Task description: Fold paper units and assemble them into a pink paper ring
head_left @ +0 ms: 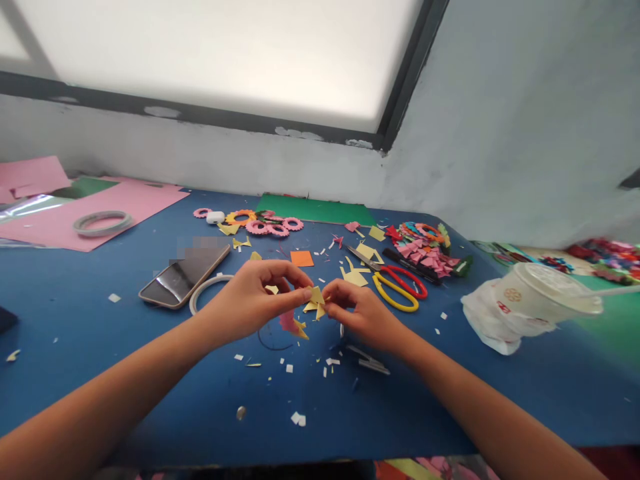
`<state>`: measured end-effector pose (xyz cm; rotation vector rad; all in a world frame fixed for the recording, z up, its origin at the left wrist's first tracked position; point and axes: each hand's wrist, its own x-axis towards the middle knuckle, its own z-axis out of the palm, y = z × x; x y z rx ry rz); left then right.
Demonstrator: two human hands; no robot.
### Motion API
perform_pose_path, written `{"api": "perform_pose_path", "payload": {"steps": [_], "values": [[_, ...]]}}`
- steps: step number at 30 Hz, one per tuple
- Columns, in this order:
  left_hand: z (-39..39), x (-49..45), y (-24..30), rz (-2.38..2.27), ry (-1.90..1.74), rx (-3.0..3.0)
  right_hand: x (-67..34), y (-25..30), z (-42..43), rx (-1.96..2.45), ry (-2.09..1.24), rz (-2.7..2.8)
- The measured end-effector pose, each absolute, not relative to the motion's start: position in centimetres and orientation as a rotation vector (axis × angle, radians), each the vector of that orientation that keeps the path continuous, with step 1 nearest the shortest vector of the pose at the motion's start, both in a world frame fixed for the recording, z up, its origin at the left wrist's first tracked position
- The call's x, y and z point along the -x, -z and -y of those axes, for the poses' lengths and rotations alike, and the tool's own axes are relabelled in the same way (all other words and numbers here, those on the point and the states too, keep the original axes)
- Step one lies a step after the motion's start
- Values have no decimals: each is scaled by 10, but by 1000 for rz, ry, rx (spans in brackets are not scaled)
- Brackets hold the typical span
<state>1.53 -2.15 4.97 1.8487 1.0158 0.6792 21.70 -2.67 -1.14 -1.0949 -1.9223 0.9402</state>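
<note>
Over the middle of the blue table, my left hand (263,297) pinches a small folded yellow paper piece (315,301) between thumb and fingers. From the other side, my right hand (357,310) has its fingertips closed at the right edge of that same paper. A pink and yellow paper piece (293,325) shows just below my left fingers; whether it is joined to the yellow paper I cannot tell. Scissors with red and yellow handles (403,287) lie beyond my right hand. An orange paper square (301,259) rests on the table between and beyond both hands.
A phone (185,277) and a tape roll (205,290) lie by my left forearm. Scalloped paper rings (267,227) and a green sheet (315,209) are at the back. A lidded cup (530,303) stands right. Another tape roll (103,223) sits on pink paper (150,200).
</note>
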Motion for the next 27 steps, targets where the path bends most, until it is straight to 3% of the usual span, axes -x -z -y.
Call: {"api": "perform_pose_path", "payload": {"steps": [8, 18, 27], "values": [[20, -16, -45, -975, -631, -1829, -219, 3, 34, 903, -1183, 1536], [24, -18, -40, -837, -530, -1696, -214, -3, 46, 875, -1149, 1440], [27, -19, -40, -832, -570, -1644, -214, -3, 51, 915, -605, 1751]]}}
